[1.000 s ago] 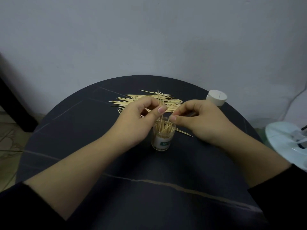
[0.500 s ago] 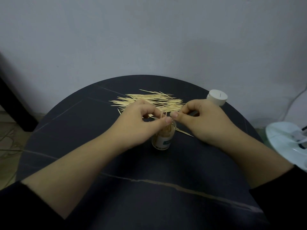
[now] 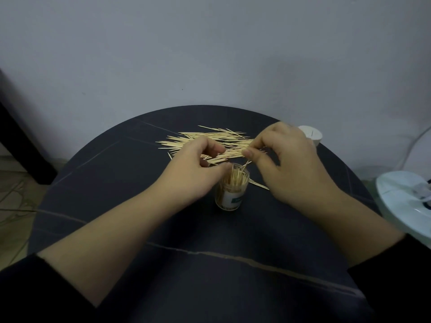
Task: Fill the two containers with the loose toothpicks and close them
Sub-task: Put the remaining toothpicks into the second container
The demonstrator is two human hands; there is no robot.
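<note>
The left hand (image 3: 196, 166) and the right hand (image 3: 286, 159) are crowding the air above the open jar (image 3: 232, 190), one on each side. The toothpick pile (image 3: 186, 141) is lying just behind. A white lid (image 3: 312, 135) is sitting far right. The worktop (image 3: 210, 241) between the arms is giving wide room.

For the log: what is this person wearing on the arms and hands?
The left sleeve and right sleeve are black and long, pushed up near the elbows, forearms bare. The left hand and right hand show no gloves, rings, watch or bracelet.
</note>
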